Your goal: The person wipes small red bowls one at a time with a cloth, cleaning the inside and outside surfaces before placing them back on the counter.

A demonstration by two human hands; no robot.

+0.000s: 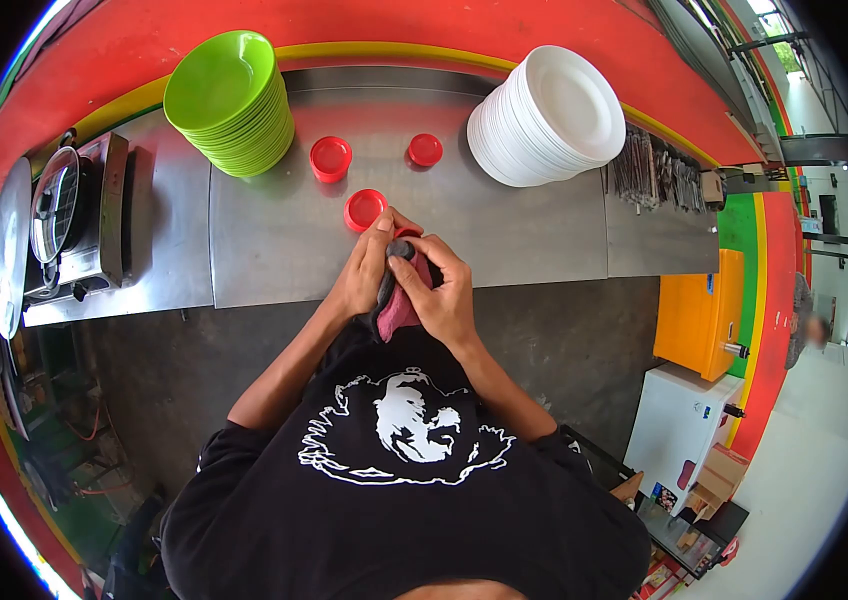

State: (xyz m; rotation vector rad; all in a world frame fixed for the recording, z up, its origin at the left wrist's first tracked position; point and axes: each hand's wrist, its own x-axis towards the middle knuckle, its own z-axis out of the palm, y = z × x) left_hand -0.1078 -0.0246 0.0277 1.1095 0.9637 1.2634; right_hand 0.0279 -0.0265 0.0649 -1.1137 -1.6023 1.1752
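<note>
Close to my body, at the counter's front edge, my left hand point(367, 265) and my right hand point(436, 287) meet around a pink and dark cloth point(400, 308). Both hands have their fingers closed. A bit of a red item point(406, 232) shows between the fingertips, mostly covered by the cloth and fingers. Just beyond my left hand, a small red bowl point(365, 209) stands on the steel counter point(284, 230). Two more small red bowls point(330, 158) point(425, 150) stand farther back on the same counter.
A tall stack of green bowls point(244, 110) stands at the back left, and a stack of white plates point(544, 120) at the back right. Cutlery point(654, 170) lies at the right end. A stove with a glass-lidded pan point(57, 205) is at the left.
</note>
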